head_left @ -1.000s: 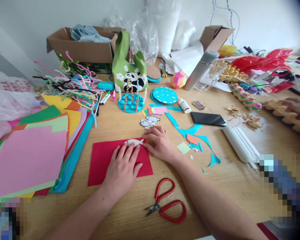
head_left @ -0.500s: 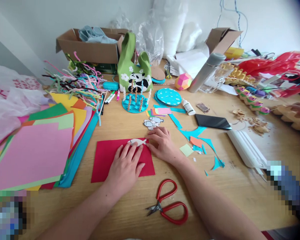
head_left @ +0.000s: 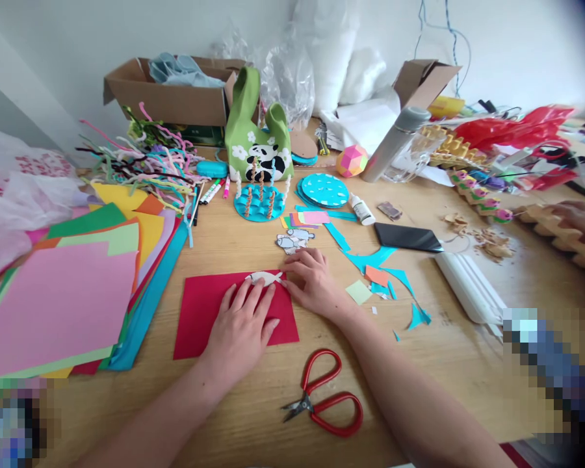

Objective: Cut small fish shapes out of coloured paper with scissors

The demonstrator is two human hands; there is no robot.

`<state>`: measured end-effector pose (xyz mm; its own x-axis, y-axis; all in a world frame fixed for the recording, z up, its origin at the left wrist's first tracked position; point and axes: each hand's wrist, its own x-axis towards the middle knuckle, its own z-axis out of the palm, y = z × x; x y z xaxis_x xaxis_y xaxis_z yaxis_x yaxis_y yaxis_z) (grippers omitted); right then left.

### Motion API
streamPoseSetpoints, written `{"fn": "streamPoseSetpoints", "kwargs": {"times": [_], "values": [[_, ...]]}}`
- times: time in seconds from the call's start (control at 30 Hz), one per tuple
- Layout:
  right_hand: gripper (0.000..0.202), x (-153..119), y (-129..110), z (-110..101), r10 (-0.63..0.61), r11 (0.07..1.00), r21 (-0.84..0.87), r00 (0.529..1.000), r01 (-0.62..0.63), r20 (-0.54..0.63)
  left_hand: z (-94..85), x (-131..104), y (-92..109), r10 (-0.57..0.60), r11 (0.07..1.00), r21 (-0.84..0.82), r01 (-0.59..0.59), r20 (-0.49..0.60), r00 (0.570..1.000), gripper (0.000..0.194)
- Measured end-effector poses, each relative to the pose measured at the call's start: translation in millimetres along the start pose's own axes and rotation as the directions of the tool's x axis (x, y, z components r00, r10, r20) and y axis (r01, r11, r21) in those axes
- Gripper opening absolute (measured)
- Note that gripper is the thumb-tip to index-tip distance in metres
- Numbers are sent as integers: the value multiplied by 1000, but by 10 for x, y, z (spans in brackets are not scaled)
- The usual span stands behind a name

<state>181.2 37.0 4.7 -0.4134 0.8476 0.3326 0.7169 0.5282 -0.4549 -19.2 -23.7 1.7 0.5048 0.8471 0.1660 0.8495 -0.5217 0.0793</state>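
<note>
A white fish-shaped paper cutout (head_left: 262,278) lies along the top edge of a red sheet of paper (head_left: 194,325). My left hand (head_left: 238,322) rests flat on the sheet with fingers spread, its fingertips touching the cutout's lower edge. At the sheet's upper right corner is my right hand (head_left: 312,283), fingers bent, thumb and forefinger apart on either side of the fish's tail. Whatever lies under its palm is hidden. More grey fish cutouts (head_left: 295,240) lie just beyond it. Red-handled scissors (head_left: 322,393) lie with blades parted, nearest to me between my forearms.
Coloured paper sheets (head_left: 63,292) are piled at left. Blue scraps (head_left: 377,260), a glue bottle (head_left: 362,209), a black phone (head_left: 408,237) and a white case (head_left: 470,286) lie at right. Behind stand a blue paper craft (head_left: 259,203) and a panda bag (head_left: 260,146). Another person's hand (head_left: 575,221) shows far right.
The whole view has shifted slightly, with things sitting a little further left. Both hands keep their places on the red paper and by the fish cutout.
</note>
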Motion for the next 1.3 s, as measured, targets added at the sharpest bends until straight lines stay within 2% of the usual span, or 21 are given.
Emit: {"fn": "streamPoseSetpoints", "kwargs": {"times": [0.23, 1.17, 1.3], "values": [[23, 1, -24, -18, 37, 999, -13, 999, -37, 9, 10, -1, -8, 5, 1000, 1, -5, 2, 1000, 50], [20, -21, 1, 28, 14, 1000, 1, 1000, -14, -2, 2, 5, -2, 7, 1000, 0, -7, -14, 1000, 50], [23, 20, 3, -98, 37, 999, 17, 996, -35, -82, -12, 10, -2, 8, 1000, -11, -8, -12, 1000, 49]]}}
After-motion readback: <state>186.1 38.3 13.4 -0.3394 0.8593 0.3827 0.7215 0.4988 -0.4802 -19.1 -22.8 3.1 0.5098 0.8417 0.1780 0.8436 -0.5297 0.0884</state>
